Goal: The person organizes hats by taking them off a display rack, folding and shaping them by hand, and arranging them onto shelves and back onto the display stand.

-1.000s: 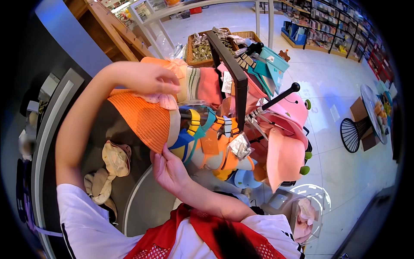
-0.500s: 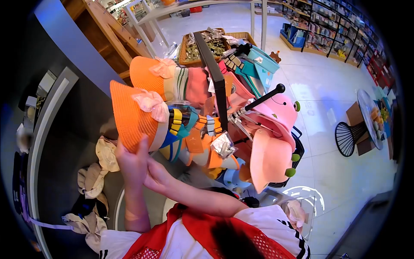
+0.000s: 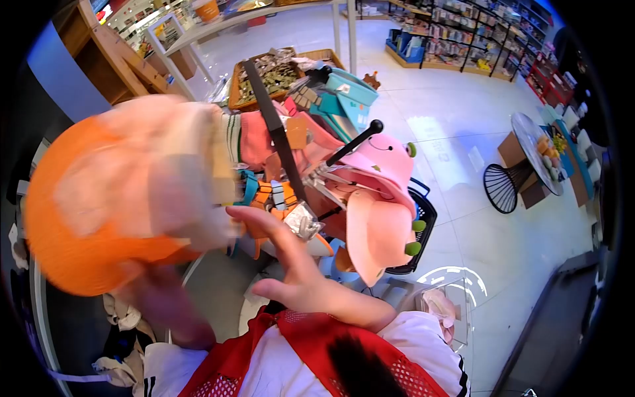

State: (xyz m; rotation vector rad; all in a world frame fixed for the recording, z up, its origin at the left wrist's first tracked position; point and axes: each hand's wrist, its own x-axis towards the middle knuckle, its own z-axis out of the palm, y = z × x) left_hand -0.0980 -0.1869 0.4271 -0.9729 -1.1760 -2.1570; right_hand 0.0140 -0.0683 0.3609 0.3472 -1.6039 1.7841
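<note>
An orange straw hat with a pale ribbon bow fills the left side, close to the camera and smeared by motion. My left hand is closed at its lower edge; the fingers are mostly hidden behind it. My right hand is open, with thumb and fingers apart, below the black display rack. On that rack hang a pink sun hat, a pink cap with green knobs, a teal visor and several buckled straps. Any hat behind the orange one is hidden.
Beyond the rack sits a wicker basket of small packets under a white table. To the right are a black shopping basket and a round wire-based table. Beige cloth hats lie at lower left.
The orange hat has come off the rack side, up and left toward the camera in my left hand. My right hand has moved right, away from the left, and opened. The view has turned.
</note>
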